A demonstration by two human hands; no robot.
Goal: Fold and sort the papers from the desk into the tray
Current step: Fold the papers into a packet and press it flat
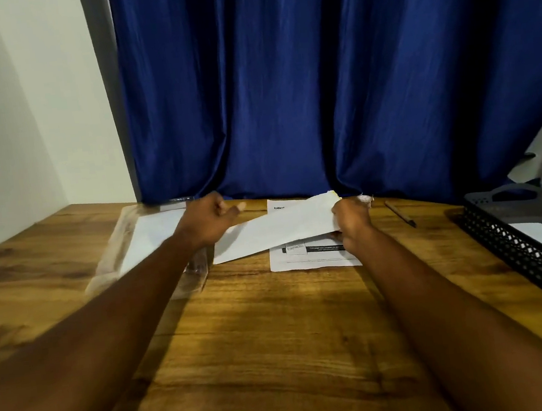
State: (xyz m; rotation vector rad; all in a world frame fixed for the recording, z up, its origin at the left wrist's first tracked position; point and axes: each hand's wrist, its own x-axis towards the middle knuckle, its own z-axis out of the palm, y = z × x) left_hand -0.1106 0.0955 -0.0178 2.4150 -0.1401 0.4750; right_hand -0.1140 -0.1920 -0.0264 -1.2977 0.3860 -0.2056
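A white sheet of paper is lifted off the wooden desk, tilted with its right end higher. My right hand grips its right end, fingers curled round the edge. My left hand is over the sheet's left end with curled fingers; whether it grips the paper is unclear. Under the lifted sheet lies a printed page flat on the desk. A clear tray with white paper inside stands on the left, partly hidden by my left forearm. A black mesh tray holding a white sheet stands on the right.
A pen lies on the desk right of the papers. A blue curtain hangs right behind the desk's far edge. A white wall closes the left side. The desk's near half is bare wood.
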